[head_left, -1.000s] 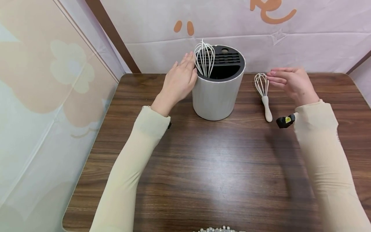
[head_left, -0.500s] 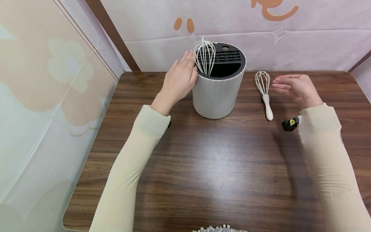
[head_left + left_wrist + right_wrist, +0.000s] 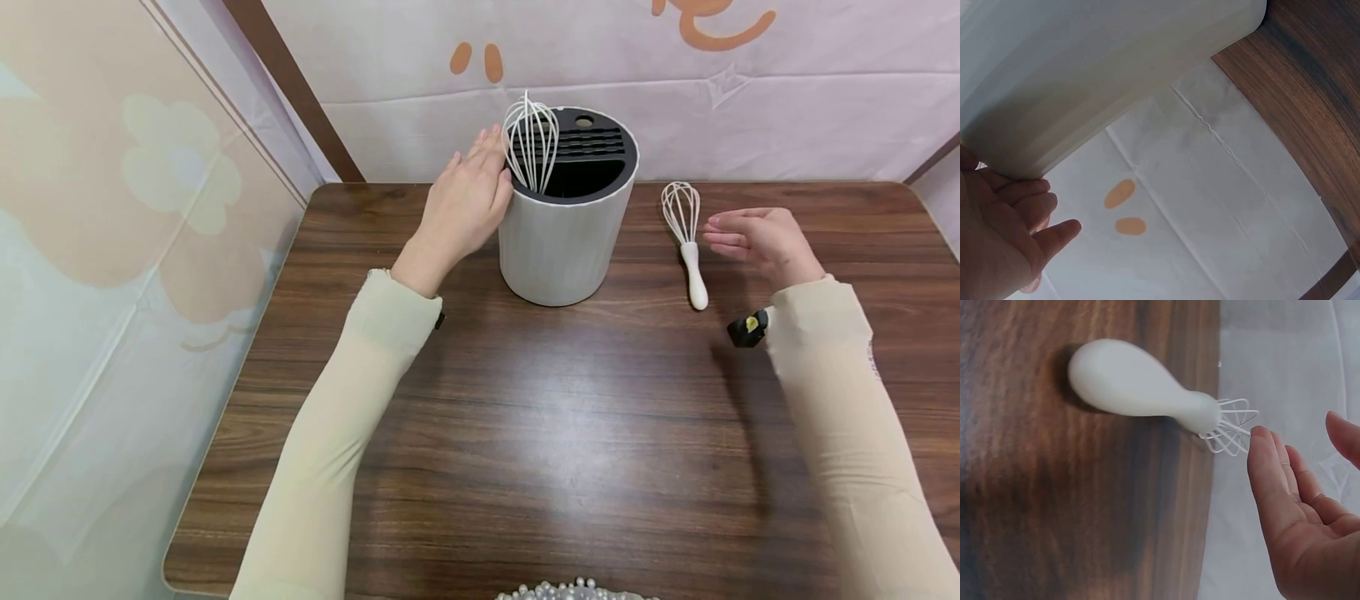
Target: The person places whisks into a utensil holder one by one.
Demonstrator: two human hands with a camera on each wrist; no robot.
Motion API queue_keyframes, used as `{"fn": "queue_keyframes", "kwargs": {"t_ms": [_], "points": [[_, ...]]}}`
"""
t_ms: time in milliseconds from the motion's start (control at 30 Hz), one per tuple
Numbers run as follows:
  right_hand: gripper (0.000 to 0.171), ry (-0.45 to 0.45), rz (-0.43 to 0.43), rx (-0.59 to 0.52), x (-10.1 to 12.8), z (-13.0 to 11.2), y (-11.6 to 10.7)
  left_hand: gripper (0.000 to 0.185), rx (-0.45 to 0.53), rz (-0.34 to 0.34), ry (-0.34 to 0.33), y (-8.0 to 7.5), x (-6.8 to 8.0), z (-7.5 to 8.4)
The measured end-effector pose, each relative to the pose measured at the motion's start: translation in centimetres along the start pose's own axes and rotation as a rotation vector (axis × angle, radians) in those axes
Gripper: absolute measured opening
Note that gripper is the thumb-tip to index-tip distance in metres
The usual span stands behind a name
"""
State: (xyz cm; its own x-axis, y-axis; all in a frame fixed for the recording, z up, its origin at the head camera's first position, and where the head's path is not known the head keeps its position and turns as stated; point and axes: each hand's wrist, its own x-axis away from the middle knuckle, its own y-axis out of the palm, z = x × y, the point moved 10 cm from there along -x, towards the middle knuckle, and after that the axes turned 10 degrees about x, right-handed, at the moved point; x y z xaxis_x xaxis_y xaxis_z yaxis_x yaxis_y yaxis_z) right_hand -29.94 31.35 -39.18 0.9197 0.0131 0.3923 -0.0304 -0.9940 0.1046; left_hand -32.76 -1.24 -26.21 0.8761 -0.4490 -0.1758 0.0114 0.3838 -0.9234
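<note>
My left hand [image 3: 467,198] rests against the left side of a white utensil holder [image 3: 558,254], fingers extended along its upper rim. In the left wrist view the fingers lie at the edge of the holder's pale wall [image 3: 1085,75]. A white whisk [image 3: 531,150] stands in the holder, wires up, its handle hidden inside. To the right, a smaller white whisk [image 3: 691,250] lies on the table with its handle toward me. My right hand [image 3: 765,242] hovers just right of its wires, fingers loosely extended and holding nothing. The right wrist view shows the whisk handle [image 3: 1129,381] close up.
The holder has a black slotted insert [image 3: 588,150] with a round hole and a wide compartment. A brown wood-grain table [image 3: 555,450] lies under everything, with a patterned cloth wall [image 3: 810,125] right behind it. A pearl-beaded item [image 3: 573,592] shows at the bottom edge.
My right hand has drawn away from the small whisk's wires, moving slightly right and toward me. The left hand stays at the holder, and both whisks keep their places.
</note>
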Motion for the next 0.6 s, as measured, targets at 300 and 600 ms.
{"fn": "queue_keyframes", "kwargs": {"t_ms": [300, 600], "points": [[0.024, 0.033, -0.010, 0.175, -0.5, 2.0, -0.4, 0.053, 0.007, -0.012, -0.016, 0.1, 0.0, 0.0], [0.027, 0.046, -0.006, 0.284, -0.8, 3.5, -0.6, 0.053, 0.007, -0.009, -0.013, 0.0, 0.1, 0.0]]}}
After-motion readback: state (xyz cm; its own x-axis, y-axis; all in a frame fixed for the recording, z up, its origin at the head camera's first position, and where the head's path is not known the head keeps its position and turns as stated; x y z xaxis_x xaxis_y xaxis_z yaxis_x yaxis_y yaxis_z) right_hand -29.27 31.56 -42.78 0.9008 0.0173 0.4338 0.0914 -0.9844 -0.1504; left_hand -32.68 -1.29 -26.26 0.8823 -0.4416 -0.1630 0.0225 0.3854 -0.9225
